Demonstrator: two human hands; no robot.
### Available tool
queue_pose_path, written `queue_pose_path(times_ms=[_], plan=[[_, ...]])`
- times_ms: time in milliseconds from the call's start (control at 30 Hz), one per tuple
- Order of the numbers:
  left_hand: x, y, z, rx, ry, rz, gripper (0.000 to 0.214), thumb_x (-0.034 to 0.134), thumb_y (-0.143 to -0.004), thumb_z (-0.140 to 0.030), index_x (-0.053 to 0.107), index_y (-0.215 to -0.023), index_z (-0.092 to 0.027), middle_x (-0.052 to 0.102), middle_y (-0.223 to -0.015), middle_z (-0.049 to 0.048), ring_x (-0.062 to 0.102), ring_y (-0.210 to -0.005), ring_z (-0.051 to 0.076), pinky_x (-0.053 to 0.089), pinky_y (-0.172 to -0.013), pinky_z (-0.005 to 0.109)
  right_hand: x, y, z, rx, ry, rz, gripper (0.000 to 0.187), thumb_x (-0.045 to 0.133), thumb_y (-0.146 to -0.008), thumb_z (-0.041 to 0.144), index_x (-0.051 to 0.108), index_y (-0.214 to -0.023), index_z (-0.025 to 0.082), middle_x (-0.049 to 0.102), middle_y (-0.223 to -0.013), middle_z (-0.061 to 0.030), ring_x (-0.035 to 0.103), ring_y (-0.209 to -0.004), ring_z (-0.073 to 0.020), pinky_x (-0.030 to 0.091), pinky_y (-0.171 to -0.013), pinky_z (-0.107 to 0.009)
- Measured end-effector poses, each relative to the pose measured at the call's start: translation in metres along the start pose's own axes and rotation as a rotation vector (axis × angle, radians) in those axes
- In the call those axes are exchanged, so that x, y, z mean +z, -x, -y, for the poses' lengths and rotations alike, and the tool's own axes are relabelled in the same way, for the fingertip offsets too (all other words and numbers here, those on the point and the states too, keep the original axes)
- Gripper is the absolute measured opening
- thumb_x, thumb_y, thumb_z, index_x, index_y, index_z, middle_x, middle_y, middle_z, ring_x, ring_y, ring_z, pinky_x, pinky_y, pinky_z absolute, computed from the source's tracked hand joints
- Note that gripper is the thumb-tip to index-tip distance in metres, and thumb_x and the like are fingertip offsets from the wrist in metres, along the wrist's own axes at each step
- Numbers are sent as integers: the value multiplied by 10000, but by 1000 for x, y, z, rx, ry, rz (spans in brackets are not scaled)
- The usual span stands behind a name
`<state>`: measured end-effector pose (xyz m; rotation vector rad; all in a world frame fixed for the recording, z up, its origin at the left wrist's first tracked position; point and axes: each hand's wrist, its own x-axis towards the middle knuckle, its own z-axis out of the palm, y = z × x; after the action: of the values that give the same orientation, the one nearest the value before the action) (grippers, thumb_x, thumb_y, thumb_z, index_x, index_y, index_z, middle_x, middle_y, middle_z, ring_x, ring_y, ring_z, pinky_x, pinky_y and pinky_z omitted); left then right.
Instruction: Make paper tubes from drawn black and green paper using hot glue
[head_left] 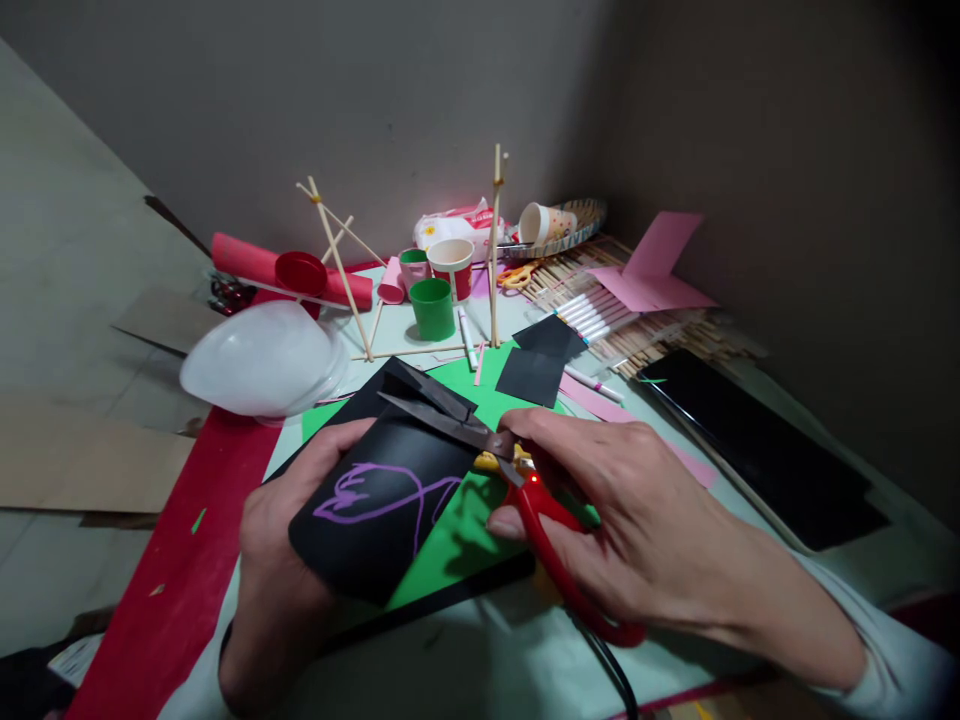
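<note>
My left hand (289, 570) is closed on a piece of black paper (352, 550) that curves toward me. A purple flower-like outline is drawn on its face. My right hand (622, 510) grips a pair of scissors with red handles (555, 550). Their dark blades are parted and lie across the upper part of the black paper. Beneath both hands lies a bright green sheet (461, 520) with a dark edge along its near side. A yellow item, partly hidden, shows behind the scissors' pivot, and a small red light glows near the handles.
Behind stand stick frames (341, 265), a green cup (433, 310) and a paper cup (452, 262). White plastic bowls (262, 360) are at left. Black paper squares (531, 375), markers (596, 312), wooden sticks, folded pink paper (652, 275) and a dark tablet-like slab (757, 450) lie right.
</note>
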<state>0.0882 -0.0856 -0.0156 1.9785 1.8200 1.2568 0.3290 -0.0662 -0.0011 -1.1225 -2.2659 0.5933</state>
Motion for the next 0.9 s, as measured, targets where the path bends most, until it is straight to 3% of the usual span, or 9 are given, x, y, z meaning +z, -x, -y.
queue_pose_path(times_ms=[167, 267, 367, 567, 733, 900], plan=[[-4, -5, 4, 67, 147, 72, 408, 699, -729, -216, 734, -1095, -393, 785, -878, -162, 745, -734, 85, 529, -654, 103, 0, 3, -1, -3, -27, 17, 207, 605, -973, 311, 482, -830, 225, 467, -670, 72, 371, -559, -109, 269, -533, -294], [-3, -7, 5, -23, 126, 26, 348, 675, -737, -230, 755, -1037, -386, 781, -843, -161, 727, -702, 71, 505, -638, 95, 0, 4, -1, 0, -33, 26, 209, 578, -998, 328, 473, -847, 229, 454, -654, 75, 368, -550, -110, 261, -528, -294], [-4, -9, 8, -23, 130, 14, 320, 701, -729, -257, 781, -1021, -364, 792, -811, -138, 721, -646, 88, 494, -568, 119, -1, 4, -1, -6, -17, 43, 197, 570, -1001, 322, 479, -854, 227, 463, -669, 69, 380, -555, -112, 264, -537, -294], [-6, -11, 12, -102, 84, -35, 294, 739, -719, -288, 808, -1004, -312, 820, -899, -60, 742, -750, 157, 518, -646, 206, -2, 5, -2, 46, 54, 140, 149, 530, -1004, 306, 476, -885, 234, 446, -668, 55, 383, -564, -137, 276, -568, -302], [-8, -13, 13, -101, 128, -55, 293, 774, -687, -301, 818, -973, -345, 815, -890, -83, 729, -728, 136, 508, -613, 189, -2, 7, -3, 44, 136, 180, 143, 486, -1020, 322, 475, -904, 238, 457, -659, 47, 388, -557, -158, 264, -569, -318], [-13, -15, 10, -129, 34, -109, 329, 737, -669, -217, 824, -953, -359, 801, -878, -111, 721, -799, 121, 507, -710, 185, -2, 7, -4, 71, 146, 246, 137, 466, -1037, 329, 485, -929, 247, 467, -665, 40, 432, -566, -177, 283, -588, -323]])
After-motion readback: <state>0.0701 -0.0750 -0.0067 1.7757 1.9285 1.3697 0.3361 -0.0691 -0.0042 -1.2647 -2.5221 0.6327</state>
